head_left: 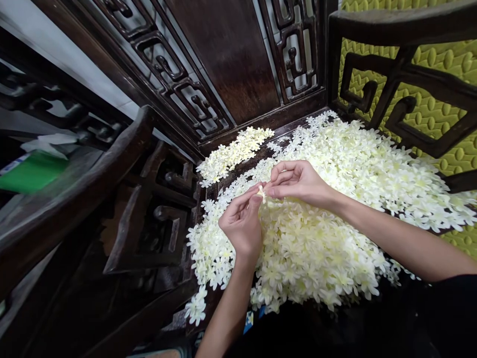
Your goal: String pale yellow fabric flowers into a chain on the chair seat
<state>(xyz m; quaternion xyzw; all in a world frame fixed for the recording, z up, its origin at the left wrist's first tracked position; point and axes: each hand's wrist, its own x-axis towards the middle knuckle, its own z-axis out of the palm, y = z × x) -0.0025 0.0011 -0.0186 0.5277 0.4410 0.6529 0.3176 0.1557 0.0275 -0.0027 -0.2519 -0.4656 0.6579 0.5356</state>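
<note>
Thumb and fingers of my left hand (244, 219) pinch a small pale artificial flower (262, 193). Just right of it, my right hand (296, 184) has its thumb and index finger closed together at the same flower, the other fingers curled. Whether a second small piece sits between the right fingertips is too small to tell. Both hands hover over a large heap of loose white and pale yellow flowers (316, 243), which spreads over the dark wooden seat. Behind the hands, a smaller pile of creamier flowers (234, 151) lies apart near the seat's back edge.
A carved dark wooden backrest (227, 54) rises behind the flowers. Armrest lattices stand at the left (149, 214) and right (395, 74). Beyond the right one is a yellow-green quilted cover (443, 64). A green packet (33, 171) lies at the far left.
</note>
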